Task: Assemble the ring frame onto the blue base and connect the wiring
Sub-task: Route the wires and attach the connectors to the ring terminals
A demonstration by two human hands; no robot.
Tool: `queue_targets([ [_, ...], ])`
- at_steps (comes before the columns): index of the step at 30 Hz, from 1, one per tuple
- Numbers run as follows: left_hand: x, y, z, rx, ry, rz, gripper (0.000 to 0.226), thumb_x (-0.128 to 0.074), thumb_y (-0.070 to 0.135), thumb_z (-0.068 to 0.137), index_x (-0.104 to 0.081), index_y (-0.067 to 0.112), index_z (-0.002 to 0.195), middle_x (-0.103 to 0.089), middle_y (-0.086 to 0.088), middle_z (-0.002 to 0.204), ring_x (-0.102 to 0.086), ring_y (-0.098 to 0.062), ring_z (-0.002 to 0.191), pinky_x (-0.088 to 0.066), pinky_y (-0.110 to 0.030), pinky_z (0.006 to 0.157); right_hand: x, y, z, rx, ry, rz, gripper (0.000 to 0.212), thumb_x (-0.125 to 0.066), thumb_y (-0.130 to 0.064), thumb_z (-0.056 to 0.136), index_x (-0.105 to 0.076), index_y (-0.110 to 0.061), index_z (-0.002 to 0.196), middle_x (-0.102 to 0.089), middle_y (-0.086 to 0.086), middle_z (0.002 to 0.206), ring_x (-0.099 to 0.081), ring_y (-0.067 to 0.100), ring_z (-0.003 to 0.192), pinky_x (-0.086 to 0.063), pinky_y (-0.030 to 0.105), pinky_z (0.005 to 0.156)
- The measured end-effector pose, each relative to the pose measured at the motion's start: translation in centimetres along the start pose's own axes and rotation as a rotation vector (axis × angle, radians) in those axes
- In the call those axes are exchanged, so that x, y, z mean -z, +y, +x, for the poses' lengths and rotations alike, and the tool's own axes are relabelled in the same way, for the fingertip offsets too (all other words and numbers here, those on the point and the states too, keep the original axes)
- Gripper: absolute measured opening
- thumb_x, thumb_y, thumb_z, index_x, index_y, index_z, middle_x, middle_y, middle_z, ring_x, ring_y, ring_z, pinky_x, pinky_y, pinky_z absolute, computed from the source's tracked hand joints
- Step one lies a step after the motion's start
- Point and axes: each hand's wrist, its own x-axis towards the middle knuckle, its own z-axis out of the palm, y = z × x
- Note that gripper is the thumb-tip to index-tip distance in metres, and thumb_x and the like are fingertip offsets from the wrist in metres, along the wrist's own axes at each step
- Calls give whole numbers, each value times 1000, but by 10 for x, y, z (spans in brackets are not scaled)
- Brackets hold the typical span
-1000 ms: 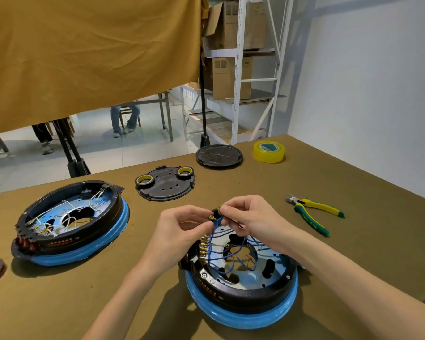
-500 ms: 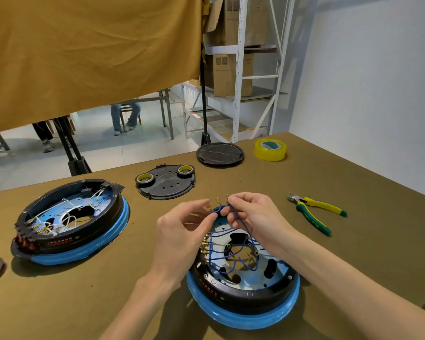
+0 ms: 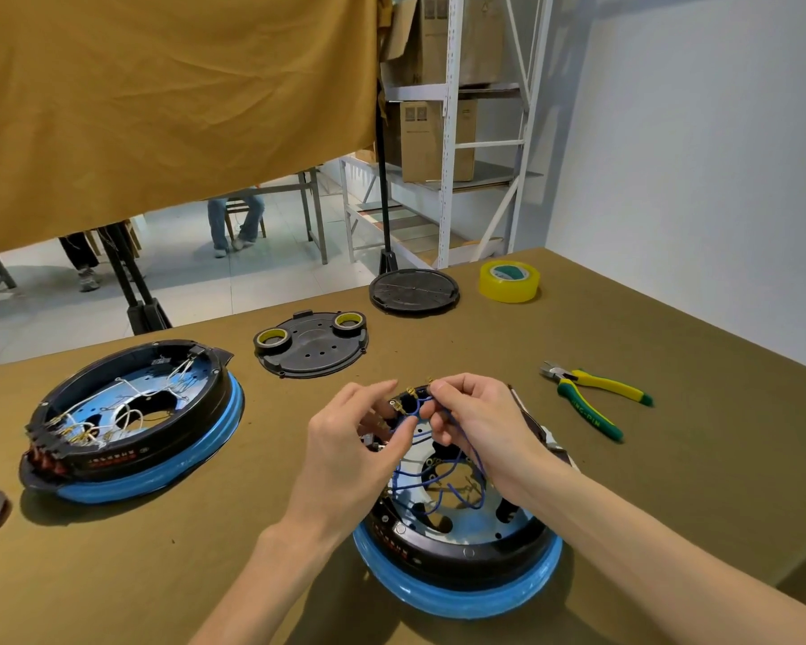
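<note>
A black ring frame [image 3: 466, 553] sits on a blue base [image 3: 461, 598] at the near middle of the table. Several blue wires [image 3: 443, 486] with brass terminals loop up out of its open centre. My right hand [image 3: 480, 421] pinches a bundle of these wires above the frame's far rim. Just to its left, my left hand [image 3: 350, 439] pinches one wire end with thumb and forefinger, the other fingers spread. The far part of the frame is hidden behind both hands.
A second ring-and-blue-base unit [image 3: 131, 425] with white wires lies at the left. Behind are a black plate [image 3: 310, 346] carrying two tape rolls, a round black cover [image 3: 414, 290] and yellow tape [image 3: 509, 281]. Green-yellow pliers [image 3: 592, 402] lie to the right.
Both hands have shifted slightly toward me over the frame's far rim. The left fingers have spread and reached into the wire bundle that the right hand holds.
</note>
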Motion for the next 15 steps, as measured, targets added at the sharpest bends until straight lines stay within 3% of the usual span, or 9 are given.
queue_targets([
  [4, 3, 2, 0, -22, -28, 23, 57, -76, 40, 85, -66, 18, 136, -62, 13, 95, -63, -9, 82, -57, -21, 73, 3, 0, -4, 20, -11, -4, 12, -55, -5, 104, -63, 3, 101, -68, 8, 68, -54, 14, 56, -45, 23, 49],
  [7, 5, 3, 0, -69, -42, 70, 48, -72, 38, 88, -69, 17, 131, -60, 10, 93, -61, -8, 82, -56, -28, 69, 4, 4, -5, 26, -2, -44, 12, -58, -6, 102, -66, 1, 97, -64, 9, 70, -51, 14, 56, -42, 24, 50],
  [15, 9, 5, 1, -134, -102, 155, 48, -59, 41, 92, -69, 16, 132, -49, 8, 84, -49, -8, 70, -48, -24, 59, 2, 7, -5, 20, -1, -1, 11, -59, -4, 101, -66, 1, 95, -64, 5, 66, -51, 12, 55, -41, 22, 49],
])
